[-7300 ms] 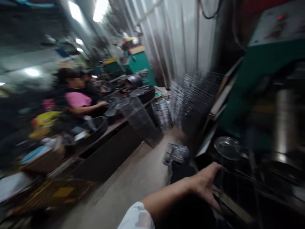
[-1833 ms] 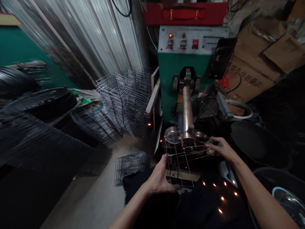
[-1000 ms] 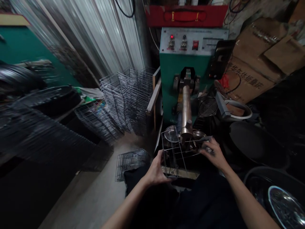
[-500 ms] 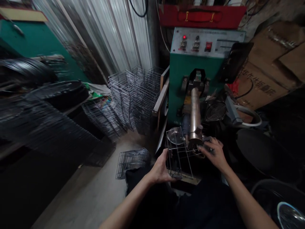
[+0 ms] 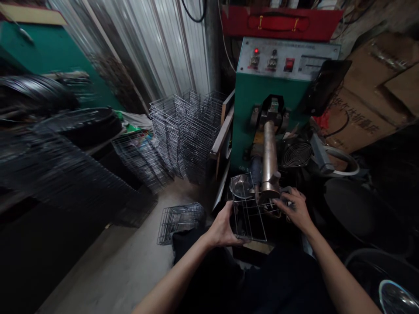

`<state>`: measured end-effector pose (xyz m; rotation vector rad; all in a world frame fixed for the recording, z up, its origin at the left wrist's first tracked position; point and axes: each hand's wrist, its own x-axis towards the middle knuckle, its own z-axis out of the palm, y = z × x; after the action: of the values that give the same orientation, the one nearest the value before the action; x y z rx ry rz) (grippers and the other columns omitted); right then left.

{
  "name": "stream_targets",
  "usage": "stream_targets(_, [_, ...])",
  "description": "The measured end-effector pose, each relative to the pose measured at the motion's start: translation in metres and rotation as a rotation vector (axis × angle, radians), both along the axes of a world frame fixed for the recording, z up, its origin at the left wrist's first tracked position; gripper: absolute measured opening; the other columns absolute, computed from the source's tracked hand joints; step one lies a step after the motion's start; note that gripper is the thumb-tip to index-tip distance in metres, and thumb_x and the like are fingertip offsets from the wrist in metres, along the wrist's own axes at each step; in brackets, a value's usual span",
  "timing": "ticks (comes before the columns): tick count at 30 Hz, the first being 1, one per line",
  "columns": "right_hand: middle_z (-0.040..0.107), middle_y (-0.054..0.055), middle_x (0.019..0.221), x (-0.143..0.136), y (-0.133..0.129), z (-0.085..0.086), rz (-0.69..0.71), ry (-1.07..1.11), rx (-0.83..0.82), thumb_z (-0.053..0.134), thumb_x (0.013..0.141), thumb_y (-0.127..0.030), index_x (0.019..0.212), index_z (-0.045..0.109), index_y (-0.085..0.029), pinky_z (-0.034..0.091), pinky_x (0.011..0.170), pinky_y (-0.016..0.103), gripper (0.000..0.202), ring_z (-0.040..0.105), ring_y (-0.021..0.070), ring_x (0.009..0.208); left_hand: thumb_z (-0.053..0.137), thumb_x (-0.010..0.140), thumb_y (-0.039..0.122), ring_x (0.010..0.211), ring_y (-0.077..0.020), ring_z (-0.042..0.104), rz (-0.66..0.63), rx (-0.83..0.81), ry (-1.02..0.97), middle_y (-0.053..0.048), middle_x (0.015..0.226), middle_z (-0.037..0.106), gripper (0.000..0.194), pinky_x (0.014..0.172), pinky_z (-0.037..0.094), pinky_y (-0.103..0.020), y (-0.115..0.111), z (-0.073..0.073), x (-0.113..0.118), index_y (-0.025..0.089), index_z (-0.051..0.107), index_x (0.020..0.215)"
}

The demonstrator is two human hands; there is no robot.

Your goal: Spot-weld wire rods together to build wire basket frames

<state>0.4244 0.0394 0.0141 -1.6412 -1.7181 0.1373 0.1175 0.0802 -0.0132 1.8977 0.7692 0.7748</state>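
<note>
My left hand (image 5: 224, 227) grips the left side of a small wire basket (image 5: 250, 222), thumb up along its edge. The basket's far side sits beside the lower end of a thick metal cylinder arm (image 5: 269, 159) on a green machine (image 5: 250, 100). My right hand (image 5: 294, 208) is closed just right of the cylinder's tip, fingertips pinched at the basket's right edge. What those fingertips hold is too small and dark to make out. Behind the basket wires lies a shiny round metal dish (image 5: 241, 186).
Tall stacks of wire baskets (image 5: 185, 135) stand left of the machine, and a smaller wire basket stack (image 5: 178, 220) sits on the floor nearer me. A cardboard box (image 5: 360, 113) leans at right. A round black container (image 5: 353, 209) stands below it.
The basket has shifted and turned slightly near the cylinder tip, with my left hand still around it. My right hand stays almost in place. The whole view has moved a little.
</note>
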Motion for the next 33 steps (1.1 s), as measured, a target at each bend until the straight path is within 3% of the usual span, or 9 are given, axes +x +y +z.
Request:
stream_targets(9, [0.067, 0.007, 0.087, 0.000, 0.004, 0.005, -0.002, 0.003, 0.023, 0.062, 0.092, -0.067, 0.064, 0.062, -0.023, 0.040, 0.081, 0.042, 0.052, 0.060, 0.0274, 0.088, 0.096, 0.050, 0.043, 0.106, -0.0283, 0.065, -0.002, 0.018, -0.024, -0.006, 0.118, 0.059, 0.097, 0.099, 0.059, -0.051, 0.005, -0.003, 0.002, 0.025, 0.043, 0.129])
stream_targets(13, [0.065, 0.007, 0.083, 0.007, 0.002, 0.004, 0.007, 0.117, -0.012, 0.067, 0.089, -0.065, 0.063, 0.062, -0.023, 0.042, 0.080, 0.040, 0.050, 0.059, 0.0266, 0.084, 0.097, 0.051, 0.039, 0.112, -0.0299, 0.065, -0.026, 0.010, -0.016, -0.007, 0.124, 0.060, 0.101, 0.104, 0.057, -0.051, 0.005, -0.002, 0.001, 0.025, 0.042, 0.134])
stream_targets(17, [0.065, 0.006, 0.082, 0.030, -0.002, -0.014, -0.097, 0.446, -0.041, 0.066, 0.091, -0.063, 0.072, 0.069, -0.021, 0.046, 0.075, 0.035, 0.046, 0.060, 0.0238, 0.081, 0.098, 0.049, 0.038, 0.111, -0.0295, 0.067, -0.023, -0.005, 0.019, -0.007, 0.122, 0.061, 0.100, 0.102, 0.059, -0.049, 0.006, 0.000, 0.001, 0.023, 0.042, 0.131])
stream_targets(23, [0.065, 0.004, 0.077, 0.056, -0.008, -0.052, -0.206, 0.849, -0.054, 0.078, 0.077, -0.068, 0.076, 0.069, -0.018, 0.049, 0.069, 0.032, 0.051, 0.058, 0.0198, 0.071, 0.098, 0.049, 0.043, 0.114, -0.0314, 0.067, -0.014, 0.012, 0.025, -0.008, 0.124, 0.062, 0.101, 0.107, 0.056, -0.052, 0.008, 0.001, 0.001, 0.021, 0.043, 0.131])
stream_targets(29, [0.066, 0.004, 0.074, 0.051, -0.007, -0.049, -0.220, 0.890, -0.042, 0.076, 0.075, -0.074, 0.080, 0.067, -0.019, 0.053, 0.068, 0.033, 0.056, 0.062, 0.0211, 0.069, 0.097, 0.049, 0.042, 0.116, -0.0314, 0.066, 0.007, 0.003, 0.005, -0.010, 0.123, 0.062, 0.094, 0.106, 0.056, -0.050, 0.006, 0.006, 0.005, 0.020, 0.045, 0.125])
stream_targets(33, [0.069, 0.005, 0.082, 0.046, -0.032, -0.052, -0.216, 0.855, -0.010, 0.066, 0.081, -0.079, 0.088, 0.063, -0.022, 0.057, 0.074, 0.035, 0.058, 0.068, 0.0237, 0.079, 0.097, 0.049, 0.038, 0.117, -0.0302, 0.065, 0.021, -0.004, -0.033, -0.010, 0.125, 0.062, 0.094, 0.107, 0.055, -0.048, -0.024, 0.012, -0.002, 0.019, 0.046, 0.124])
